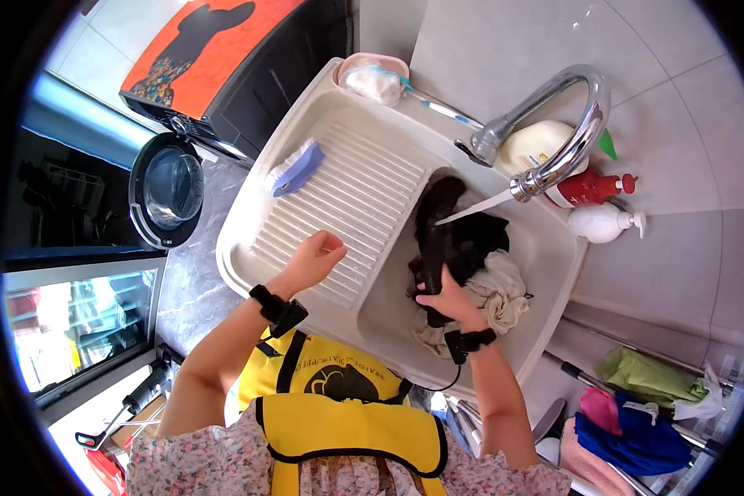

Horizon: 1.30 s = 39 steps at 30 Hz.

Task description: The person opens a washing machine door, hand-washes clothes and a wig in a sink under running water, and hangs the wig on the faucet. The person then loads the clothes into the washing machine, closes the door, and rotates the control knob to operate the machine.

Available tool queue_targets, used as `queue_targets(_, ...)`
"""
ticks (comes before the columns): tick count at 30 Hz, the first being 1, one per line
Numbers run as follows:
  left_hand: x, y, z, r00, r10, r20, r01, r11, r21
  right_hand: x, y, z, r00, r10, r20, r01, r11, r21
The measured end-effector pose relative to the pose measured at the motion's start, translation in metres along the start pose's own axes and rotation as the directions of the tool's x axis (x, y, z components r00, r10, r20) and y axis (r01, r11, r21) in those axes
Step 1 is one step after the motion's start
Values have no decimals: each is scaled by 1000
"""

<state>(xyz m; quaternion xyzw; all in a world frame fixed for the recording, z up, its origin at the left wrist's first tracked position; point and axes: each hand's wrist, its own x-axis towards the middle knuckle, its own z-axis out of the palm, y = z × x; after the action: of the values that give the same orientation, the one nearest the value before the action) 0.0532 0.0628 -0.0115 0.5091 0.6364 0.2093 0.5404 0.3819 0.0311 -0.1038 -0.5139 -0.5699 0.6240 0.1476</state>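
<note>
A person's right hand [450,299] grips dark cloth [432,258] below water [481,206] from a curved chrome faucet [598,107]; the left hand [312,261] hovers over a white sink's [559,266] ribbed washboard [351,194], where a blue, white-bristled brush [300,171] lies.

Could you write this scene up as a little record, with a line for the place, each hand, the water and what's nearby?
Place: sink with a ridged board
Left hand: over the ridged board, fingers curled, nothing visible in it
Right hand: gripping dark cloth in the basin
Water: running from the tap onto the dark cloth
Also in basin: pale cloth
On board: blue brush
Near tap: red bottle, white pump bottle
</note>
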Motion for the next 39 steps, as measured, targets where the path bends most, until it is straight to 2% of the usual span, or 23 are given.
queue_targets(2,-7,7,-1,999,-31,15,31,999,11,-5,34,15,993,107,-48,-113,980,-162)
queue_targets(4,-12,8,-3,999,-37,14,37,999,32,-8,41,32,956,271,-116,-292,927,-236)
queue_targets(7,-15,4,-4,1000,-24,3,24,999,47,12,40,50,839,350,-418,-521,740,-426)
queue_targets(8,-15,2,-4,999,-37,2,37,999,36,22,28,65,795,419,-438,-598,657,-458)
queue_targets(9,-15,1,-4,999,-47,3,47,999,27,38,63,90,872,336,-356,-489,630,-603)
queue_targets(11,-16,1,-1,999,-45,-10,45,998,47,28,41,108,965,133,-227,-251,728,-638)
queue_targets(13,-14,4,-4,999,-31,-4,32,997,70,25,38,62,966,226,-125,-256,779,-572)
queue_targets(14,-14,9,-5,1000,-24,5,23,997,77,34,67,57,925,262,-275,-372,772,-515)
queue_targets(17,-10,8,-2,999,-21,26,20,1000,10,50,92,96,852,180,-492,-510,498,-701)
queue_targets(18,-9,6,-1,999,-23,29,24,999,-26,30,27,99,916,151,-372,-394,515,-761)
queue_targets(21,-8,8,10,998,-25,61,29,997,-72,15,11,47,961,269,-66,-254,765,-591)
queue_targets(22,-7,11,11,995,-41,92,50,994,-94,18,45,50,933,250,-260,-358,714,-602)
queue_targets(25,0,21,22,975,-112,193,149,970,-192,47,102,110,832,131,-539,-524,505,-686)
queue_targets(26,4,24,26,963,-153,222,206,949,-238,32,26,107,902,237,-360,-431,483,-763)
queue_targets(29,10,43,37,926,-192,326,301,896,-326,33,61,80,913,218,-344,-401,627,-668)
queue_targets(30,10,47,39,911,-192,365,325,880,-347,30,26,64,862,335,-382,-501,685,-529)
queue_targets(31,12,49,41,890,-209,404,363,862,-354,34,35,54,889,232,-396,-384,848,-365)
queue_targets(32,17,50,43,869,-219,444,396,845,-359,42,49,42,893,126,-433,-227,955,-191)
queue_targets(33,22,52,46,845,-229,483,431,826,-363,45,39,30,874,27,-485,-42,999,-20)
queue_targets(34,27,50,50,815,-252,522,503,755,-421,45,31,18,816,-98,-570,184,978,95)
queue_targets(35,32,48,55,781,-273,561,572,672,-470,33,-15,1,837,18,-547,209,913,350)
queue_targets(37,40,59,63,702,-359,615,704,483,-521,22,-71,-19,751,-38,-659,318,896,310)
queue_targets(39,47,93,74,597,-480,643,797,265,-542,9,-108,-32,739,-48,-672,404,830,385)
